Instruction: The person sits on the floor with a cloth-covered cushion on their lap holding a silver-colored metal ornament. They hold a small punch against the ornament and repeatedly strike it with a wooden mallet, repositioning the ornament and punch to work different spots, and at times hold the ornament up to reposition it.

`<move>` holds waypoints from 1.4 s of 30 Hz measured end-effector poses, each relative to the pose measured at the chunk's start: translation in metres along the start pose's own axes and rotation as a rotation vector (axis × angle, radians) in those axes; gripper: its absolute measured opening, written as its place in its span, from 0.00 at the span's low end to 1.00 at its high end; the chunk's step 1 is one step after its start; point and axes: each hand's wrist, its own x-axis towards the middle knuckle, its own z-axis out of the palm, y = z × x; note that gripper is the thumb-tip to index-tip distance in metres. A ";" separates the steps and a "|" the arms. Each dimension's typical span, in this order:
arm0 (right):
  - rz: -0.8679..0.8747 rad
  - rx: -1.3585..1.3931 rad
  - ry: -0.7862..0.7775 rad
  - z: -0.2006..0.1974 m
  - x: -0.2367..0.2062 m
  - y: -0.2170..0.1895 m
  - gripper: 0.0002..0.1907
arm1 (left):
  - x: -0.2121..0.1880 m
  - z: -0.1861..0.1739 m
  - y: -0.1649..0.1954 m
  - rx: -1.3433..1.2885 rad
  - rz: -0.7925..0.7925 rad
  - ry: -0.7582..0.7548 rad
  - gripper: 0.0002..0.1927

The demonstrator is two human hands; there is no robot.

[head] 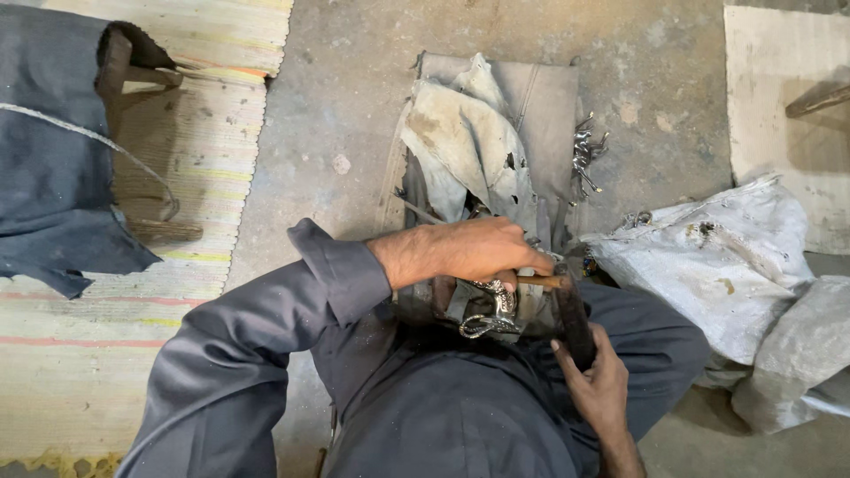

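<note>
Left hand (478,252) clamps curved shiny silver metal casting (491,310) against worn grey cloth pad (540,115), at pad's near edge. Right hand (598,385), just right of casting, closed round dark file (571,319). Risk: file skids off curve, nicks left fingers (531,261); casting twists loose. Finished silver pieces (586,159) at pad's right edge.

Single head view, looking almost straight down over the person's lap onto the concrete floor (354,106). Close in: both forearms and the grey clothing fill the lower frame. Mat (204,177) at left edge, sacks (735,265) at right. No second view to overlap.
</note>
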 end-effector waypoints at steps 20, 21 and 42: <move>-0.229 -0.162 0.324 -0.010 -0.015 -0.016 0.20 | 0.002 0.005 -0.003 0.020 -0.002 -0.028 0.23; -0.198 -0.036 0.348 -0.010 -0.015 -0.015 0.19 | 0.002 0.004 -0.003 0.017 0.006 -0.029 0.23; -0.287 0.013 0.352 -0.021 -0.007 -0.007 0.18 | 0.002 0.000 -0.003 0.012 0.036 -0.060 0.24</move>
